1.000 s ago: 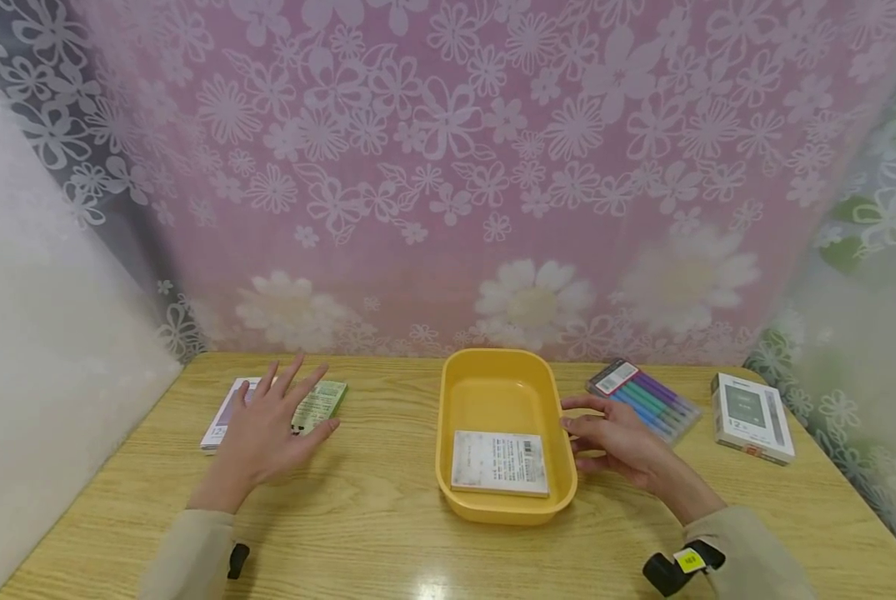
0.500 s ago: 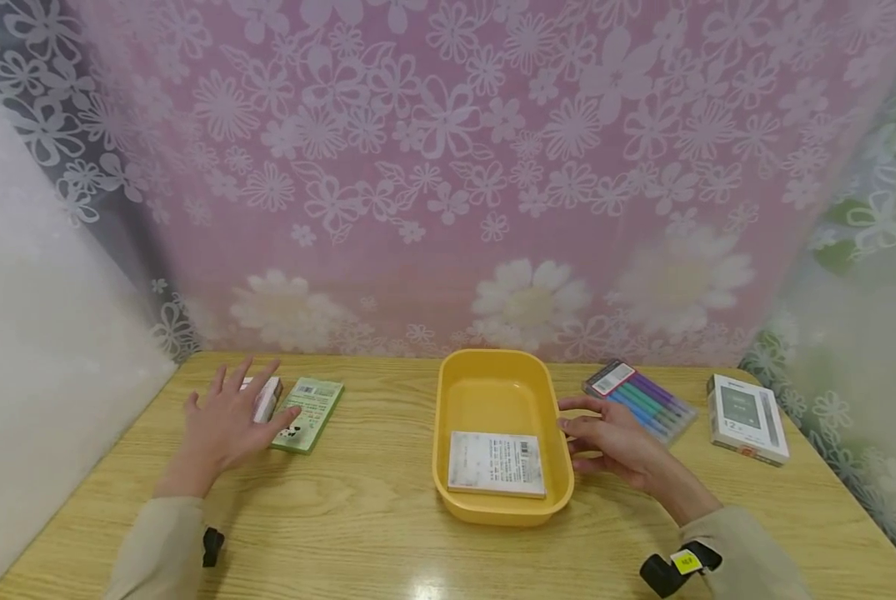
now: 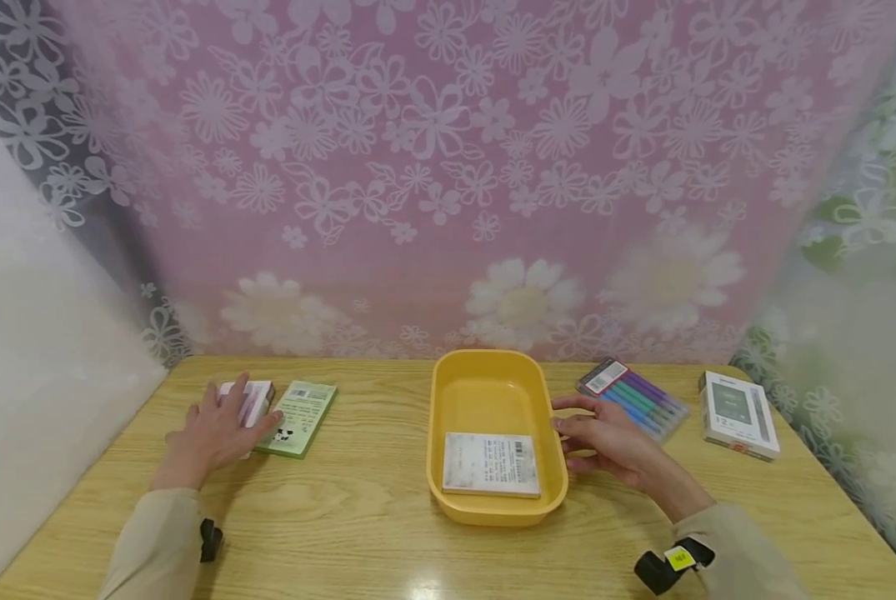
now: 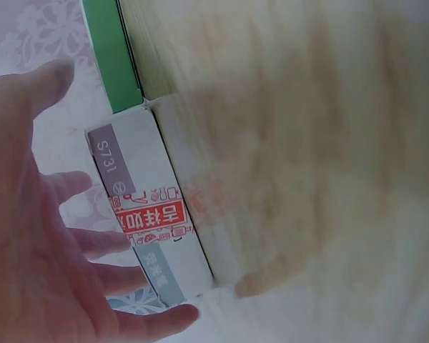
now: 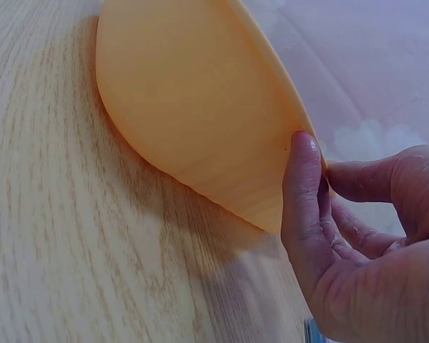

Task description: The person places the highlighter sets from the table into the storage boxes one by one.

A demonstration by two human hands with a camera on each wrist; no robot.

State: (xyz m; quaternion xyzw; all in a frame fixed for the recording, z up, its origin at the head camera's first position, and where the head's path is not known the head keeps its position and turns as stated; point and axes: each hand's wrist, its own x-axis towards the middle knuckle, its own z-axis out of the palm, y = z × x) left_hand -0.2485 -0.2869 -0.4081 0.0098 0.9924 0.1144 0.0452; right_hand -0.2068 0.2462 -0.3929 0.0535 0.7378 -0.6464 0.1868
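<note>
My left hand [image 3: 207, 433] is over a white carton [image 3: 256, 402] with a purple panel at the table's left. In the left wrist view, its fingers spread along the far side of the carton [image 4: 154, 207], which bears a red label; firm contact cannot be told. A green notepad-like item [image 3: 297, 417] lies beside it, near my thumb. My right hand [image 3: 613, 442] pinches the right rim of a yellow plastic bin [image 3: 485, 515]; the right wrist view shows fingertips on both sides of the bin wall [image 5: 200, 107]. Inside the bin lies a white printed booklet or flat box [image 3: 491, 464].
Behind my right hand lies a clear case of coloured pens [image 3: 635, 396]. Farther right is another white carton [image 3: 738, 415] with a green panel. Wooden tabletop [image 3: 342, 517] stretches between the left items and the bin. A floral curtain [image 3: 448, 183] hangs along the back edge.
My left hand has moved left, off the green item, and lowered over the white carton. My right hand stays at the bin's rim. The view has shifted slightly.
</note>
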